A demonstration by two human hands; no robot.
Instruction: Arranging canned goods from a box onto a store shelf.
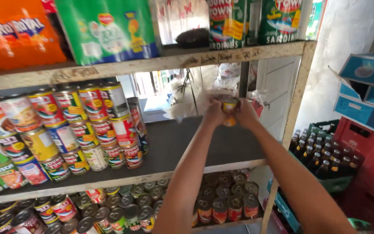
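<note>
Yellow can (230,106) held between left hand (215,113) and right hand (244,112), fingers of both pinching its sides, raised above bare right part of middle shelf (187,147). Stacked cans (87,130) at left; bottle crates (325,156) far right.

Your left hand (214,113) and right hand (244,112) meet above the middle shelf (187,147), both gripping a small yellow can (230,105) between them. Stacked tins (87,130) fill the shelf's left part. Below lie more tins (221,203) on their sides; crates of bottles (321,158) stand to your right.
</note>
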